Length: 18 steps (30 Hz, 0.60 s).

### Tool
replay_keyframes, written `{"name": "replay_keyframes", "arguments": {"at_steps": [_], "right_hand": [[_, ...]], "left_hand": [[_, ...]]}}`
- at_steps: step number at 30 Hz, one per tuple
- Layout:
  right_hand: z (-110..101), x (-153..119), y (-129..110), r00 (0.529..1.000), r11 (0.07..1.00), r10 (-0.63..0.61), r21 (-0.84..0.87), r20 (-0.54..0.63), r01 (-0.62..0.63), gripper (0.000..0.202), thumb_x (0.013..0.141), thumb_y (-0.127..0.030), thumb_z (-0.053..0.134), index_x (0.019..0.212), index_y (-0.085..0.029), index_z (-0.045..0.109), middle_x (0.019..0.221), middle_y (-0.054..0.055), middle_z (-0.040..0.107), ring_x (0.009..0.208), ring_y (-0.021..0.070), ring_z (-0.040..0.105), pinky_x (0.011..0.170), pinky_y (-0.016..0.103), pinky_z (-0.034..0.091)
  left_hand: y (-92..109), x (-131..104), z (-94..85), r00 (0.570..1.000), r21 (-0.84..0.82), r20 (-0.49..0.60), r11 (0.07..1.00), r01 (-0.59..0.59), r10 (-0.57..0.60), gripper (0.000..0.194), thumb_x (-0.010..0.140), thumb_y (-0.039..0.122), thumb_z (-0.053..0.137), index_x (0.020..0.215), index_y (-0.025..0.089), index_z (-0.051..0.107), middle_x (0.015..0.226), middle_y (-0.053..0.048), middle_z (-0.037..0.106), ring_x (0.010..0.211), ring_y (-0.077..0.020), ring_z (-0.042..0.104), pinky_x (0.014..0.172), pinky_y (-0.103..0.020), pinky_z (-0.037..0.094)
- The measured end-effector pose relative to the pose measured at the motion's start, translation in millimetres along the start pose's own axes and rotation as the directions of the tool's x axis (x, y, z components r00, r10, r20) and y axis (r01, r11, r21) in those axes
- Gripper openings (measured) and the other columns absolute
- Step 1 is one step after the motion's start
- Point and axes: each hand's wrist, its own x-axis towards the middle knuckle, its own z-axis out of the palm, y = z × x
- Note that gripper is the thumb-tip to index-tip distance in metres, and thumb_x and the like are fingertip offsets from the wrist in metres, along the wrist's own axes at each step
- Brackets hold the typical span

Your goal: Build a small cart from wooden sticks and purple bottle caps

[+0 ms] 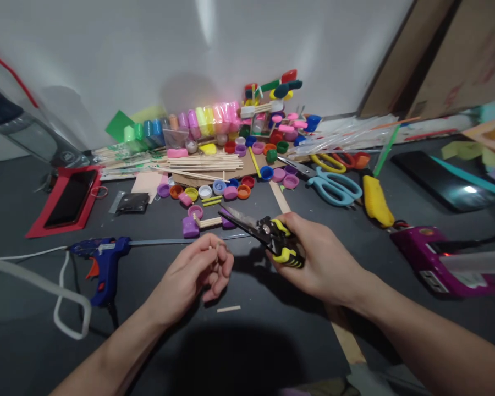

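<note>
Just beyond the fingers of the left hand (198, 269), two purple caps (191, 226) are lying with short sticks (210, 222) between them; the slightly parted blades of the snips (274, 234) are standing in the way, partly hiding one cap. Those fingers are curling inward; whether they are pinching anything, I cannot tell. Right-hand (309, 258) fingers are wrapping around the snips' yellow-and-black handles. Nearer than the left fingers, a stick piece (229, 309) is resting; to their left, a blue glue gun (103, 264) is lying. Farther beyond, bottle caps (205, 191) are crowding before piled wooden sticks (206, 163), while light-blue scissors (334, 186) are lying past the right fingers.
</note>
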Motion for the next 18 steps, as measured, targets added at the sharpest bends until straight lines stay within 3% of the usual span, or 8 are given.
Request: {"name": "replay_keyframes", "arguments": {"at_steps": [2,4,7,9,12,13,15,18], "right_hand": [[0.0,0.0,-0.1,1.000,1.000,0.015,-0.002,0.008,-0.015,0.022,0.072,-0.022,0.061,0.093,-0.019,0.054,0.078,0.003,0.064,0.064,0.0175,0.056,0.060,0.027,0.040],[0.5,-0.1,-0.6,0.999,0.999,0.032,-0.009,0.019,-0.032,0.025,0.072,-0.022,0.062,0.095,-0.018,0.054,0.081,0.004,0.064,0.067,0.0188,0.058,0.062,0.028,0.042],[2.0,0.2,-1.4,0.997,0.998,0.063,-0.019,0.047,-0.062,0.023,0.072,-0.020,0.061,0.093,-0.018,0.054,0.083,0.006,0.065,0.071,0.0202,0.059,0.064,0.029,0.042],[2.8,0.9,-1.4,0.994,0.996,0.088,-0.012,0.059,-0.087,0.023,0.072,-0.019,0.060,0.094,-0.018,0.055,0.086,0.007,0.066,0.075,0.0214,0.061,0.067,0.030,0.043],[2.1,2.4,-0.7,0.997,0.997,0.072,0.001,0.024,-0.072,0.024,0.073,-0.016,0.058,0.097,-0.018,0.056,0.089,0.007,0.068,0.079,0.0220,0.063,0.070,0.030,0.045],[1.3,2.7,-0.5,0.998,0.998,0.060,-0.004,0.005,-0.060,0.023,0.073,-0.016,0.058,0.096,-0.018,0.056,0.088,0.008,0.069,0.077,0.0216,0.063,0.069,0.030,0.045],[-1.0,2.8,-0.2,0.999,0.999,0.039,-0.012,-0.037,-0.040,0.020,0.073,-0.016,0.058,0.092,-0.019,0.056,0.086,0.007,0.069,0.074,0.0205,0.063,0.067,0.029,0.045],[-3.3,1.8,0.2,0.996,1.000,0.030,-0.001,-0.086,-0.030,0.018,0.074,-0.015,0.058,0.092,-0.020,0.056,0.083,0.005,0.069,0.072,0.0204,0.063,0.065,0.028,0.044]], "left_hand": [[0.4,1.3,-0.4,0.996,-0.097,0.029,0.991,0.087,-0.085,0.023,0.084,0.035,0.064,0.080,0.019,0.048,0.068,0.005,0.050,0.046,-0.0043,0.035,0.040,-0.015,0.020],[-0.7,2.2,-1.3,0.994,-0.061,0.010,0.992,0.109,-0.108,0.031,0.084,0.046,0.063,0.080,0.020,0.046,0.068,0.006,0.043,0.047,-0.0043,0.028,0.041,-0.016,0.014],[-2.0,2.7,0.1,0.998,0.112,-0.056,0.993,0.038,-0.032,0.042,0.087,0.056,0.058,0.075,0.020,0.041,0.061,0.009,0.031,0.046,-0.0049,0.016,0.042,-0.019,0.010],[-1.0,0.8,4.7,0.997,0.216,-0.079,0.976,-0.008,0.026,0.038,0.091,0.057,0.051,0.081,0.021,0.046,0.059,0.011,0.025,0.047,-0.0067,0.012,0.044,-0.020,0.009],[0.9,-6.0,13.8,0.987,0.427,-0.080,0.900,-0.089,0.136,0.034,0.092,0.048,0.054,0.077,0.018,0.054,0.059,0.008,0.033,0.051,-0.0082,0.024,0.049,-0.021,0.019],[0.5,-8.3,15.8,0.984,0.539,-0.068,0.836,-0.103,0.166,0.027,0.089,0.040,0.060,0.076,0.017,0.056,0.063,0.005,0.042,0.056,-0.0092,0.034,0.054,-0.022,0.024],[-2.5,-10.4,16.3,0.993,0.951,-0.019,0.309,-0.017,0.113,0.013,0.084,0.033,0.062,0.091,0.022,0.062,0.073,0.002,0.058,0.071,-0.0152,0.052,0.065,-0.025,0.034],[-11.1,-4.4,9.2,0.999,0.995,-0.036,0.093,0.035,0.001,0.025,0.066,0.022,0.075,0.090,0.024,0.067,0.096,-0.004,0.074,0.091,-0.0257,0.065,0.078,-0.031,0.042]]}}
